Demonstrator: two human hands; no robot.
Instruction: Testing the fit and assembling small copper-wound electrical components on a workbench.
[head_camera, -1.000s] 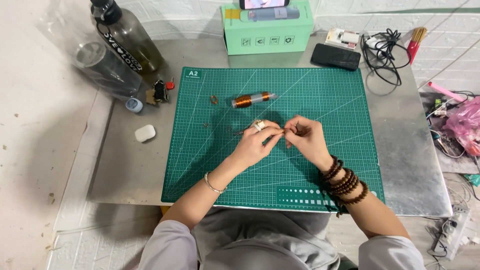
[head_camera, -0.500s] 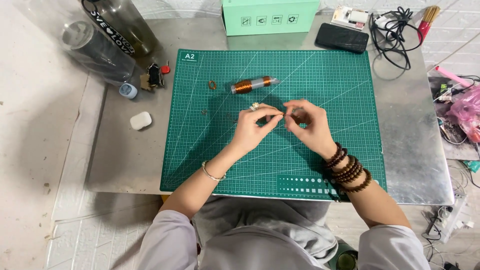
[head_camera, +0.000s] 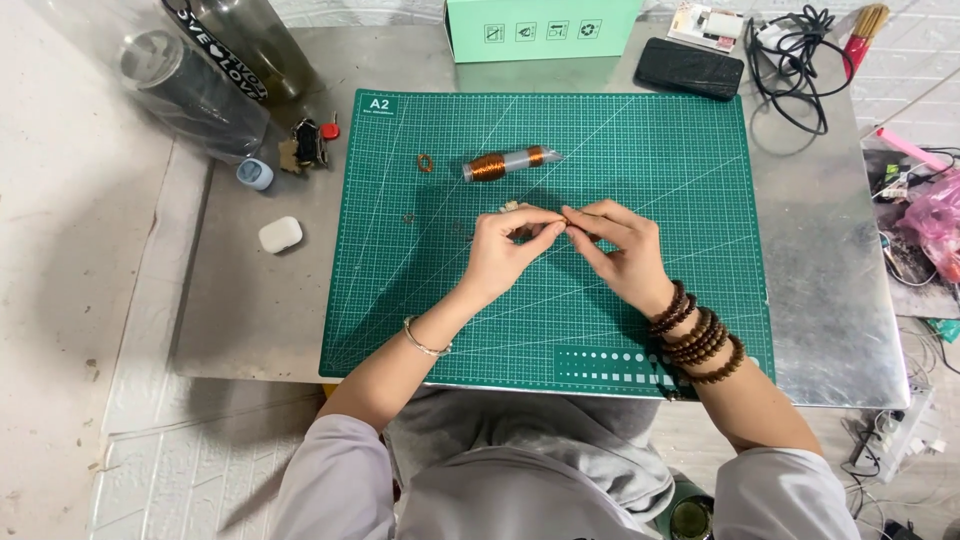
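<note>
My left hand (head_camera: 507, 250) and my right hand (head_camera: 618, 245) meet fingertip to fingertip over the middle of the green cutting mat (head_camera: 420, 300). Both pinch a small piece of thin wire work between thumb and fingers; the piece itself is mostly hidden by the fingers. A spool of copper-coloured wire (head_camera: 508, 162) lies on the mat just beyond my hands. A small wire ring (head_camera: 426, 163) lies left of the spool. My right wrist wears several brown bead bracelets (head_camera: 697, 335), my left a thin bangle (head_camera: 424, 343).
A mint-green box (head_camera: 540, 28), a black phone (head_camera: 689, 68) and black cables (head_camera: 795, 50) sit at the table's far side. Two dark bottles (head_camera: 215, 70), a small earbud case (head_camera: 280, 235), a cap (head_camera: 255, 174) and small clips lie left of the mat. Pink clutter is at right.
The camera view shifted so the table sits higher in frame. My hands stay together over the mat, fingers working slightly; nothing was picked up or put down.
</note>
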